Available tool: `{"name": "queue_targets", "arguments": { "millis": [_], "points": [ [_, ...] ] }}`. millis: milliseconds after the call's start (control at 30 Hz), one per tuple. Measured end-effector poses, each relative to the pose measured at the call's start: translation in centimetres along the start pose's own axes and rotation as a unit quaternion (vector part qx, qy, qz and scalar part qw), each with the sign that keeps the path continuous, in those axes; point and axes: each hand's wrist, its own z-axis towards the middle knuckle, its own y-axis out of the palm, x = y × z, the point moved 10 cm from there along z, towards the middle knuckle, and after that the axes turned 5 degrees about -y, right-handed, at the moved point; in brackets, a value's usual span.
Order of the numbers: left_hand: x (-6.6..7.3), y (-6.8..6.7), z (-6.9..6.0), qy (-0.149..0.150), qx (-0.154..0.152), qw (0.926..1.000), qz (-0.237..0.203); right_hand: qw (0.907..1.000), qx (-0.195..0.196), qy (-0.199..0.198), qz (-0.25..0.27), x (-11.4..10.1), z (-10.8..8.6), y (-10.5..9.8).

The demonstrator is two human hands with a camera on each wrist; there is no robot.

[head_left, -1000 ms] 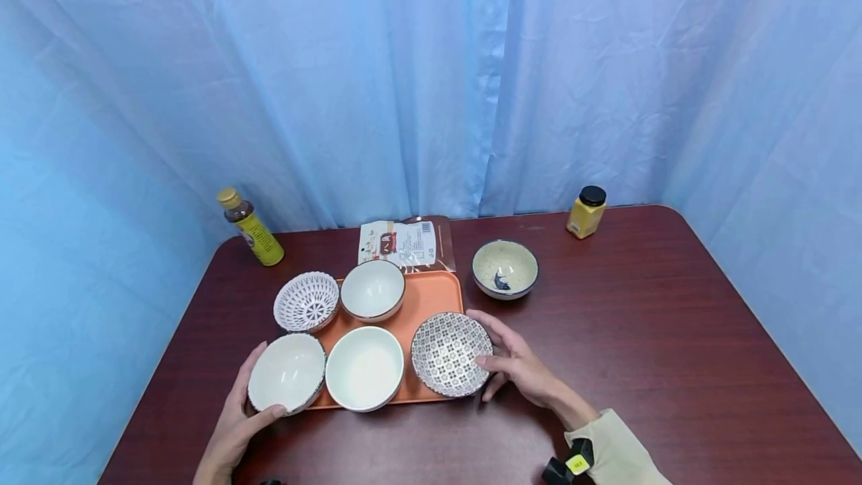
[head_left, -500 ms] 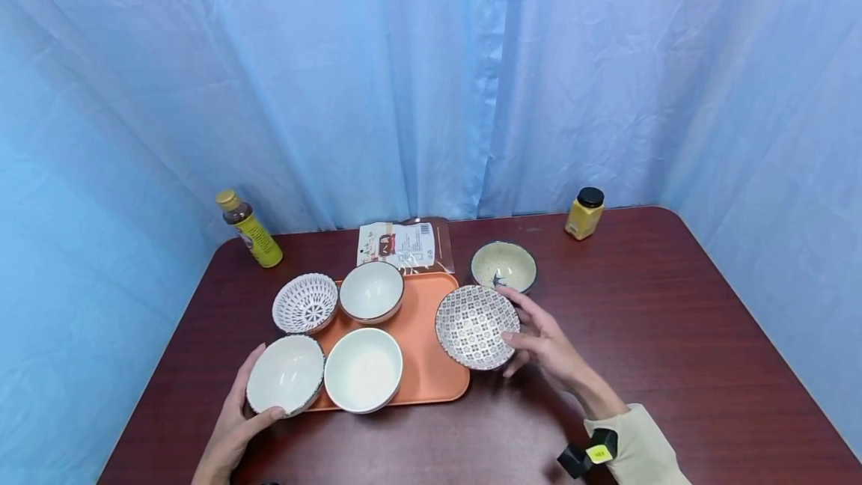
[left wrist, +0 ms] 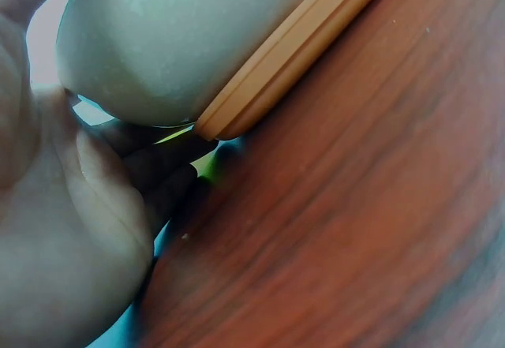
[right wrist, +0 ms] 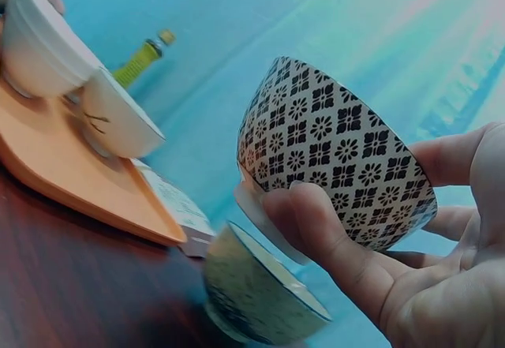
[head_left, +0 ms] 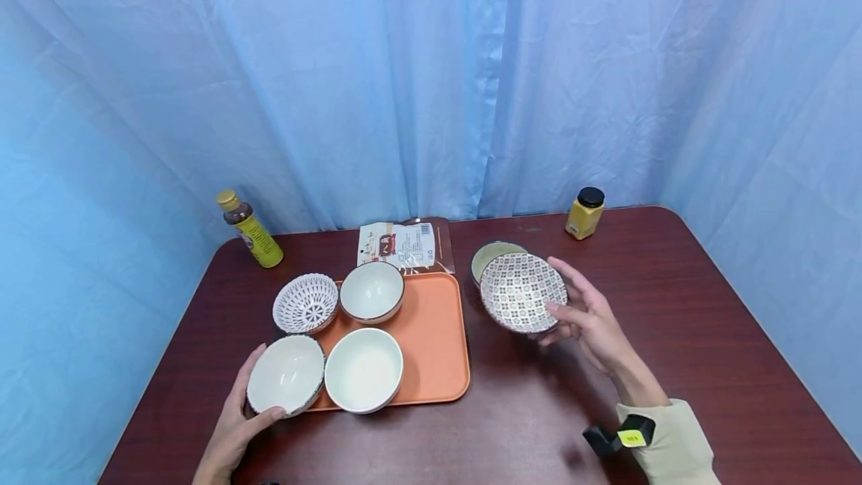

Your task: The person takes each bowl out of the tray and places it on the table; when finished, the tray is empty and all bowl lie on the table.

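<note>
My right hand (head_left: 589, 316) grips a bowl with a dark floral check pattern (head_left: 521, 292), tilted and lifted off the table. In the right wrist view its patterned outside (right wrist: 323, 143) shows, with fingers and thumb around its side and foot. Behind and below it, a speckled green bowl (head_left: 490, 251) is partly hidden. My left hand (head_left: 232, 425) holds a white bowl with a dark-edged rim (head_left: 286, 374) by its left side, thumb at the near rim. That bowl sits at the left end of an orange tray (head_left: 434, 350); the left wrist view shows its underside (left wrist: 173, 48) close by.
A pale plain bowl (head_left: 364, 370), a white bowl with brown rim (head_left: 372, 291) and a leaf-patterned bowl (head_left: 306, 304) stand on or against the tray. Behind are a food pouch (head_left: 404, 244), a yellow-green bottle (head_left: 259, 239) and a yellow jar (head_left: 584, 214).
My right hand has raised the patterned bowl from the tray's right end and carried it right and back, partly over the speckled bowl. The left hand has stayed at the white bowl.
</note>
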Motion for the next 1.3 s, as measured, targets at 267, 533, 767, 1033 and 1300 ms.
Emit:
{"name": "queue_targets", "arguments": {
  "millis": [267,533,767,1033,1300],
  "points": [
    [-0.4,-0.1,0.2,-0.025,0.007,0.9994,0.021,0.9987,0.036,-0.027,0.027,-1.5,-0.2,-2.7],
    [-0.6,-0.1,0.2,-0.025,0.008,0.9993,0.026,0.9956,0.067,-0.043,0.049,-2.5,-0.5,-5.1],
    [-0.8,-0.1,0.3,-0.038,0.006,0.9989,0.028,0.9917,0.102,-0.058,0.053,-2.4,-1.0,-7.2],
    [-0.7,-0.1,0.3,-0.032,0.003,0.9991,0.028,0.9837,0.175,-0.025,0.035,-0.7,-1.1,-9.0],
    [-0.7,-0.1,0.3,-0.032,0.003,0.9991,0.029,0.9745,0.224,0.015,0.008,1.2,-1.2,-10.0]
  ]
}}
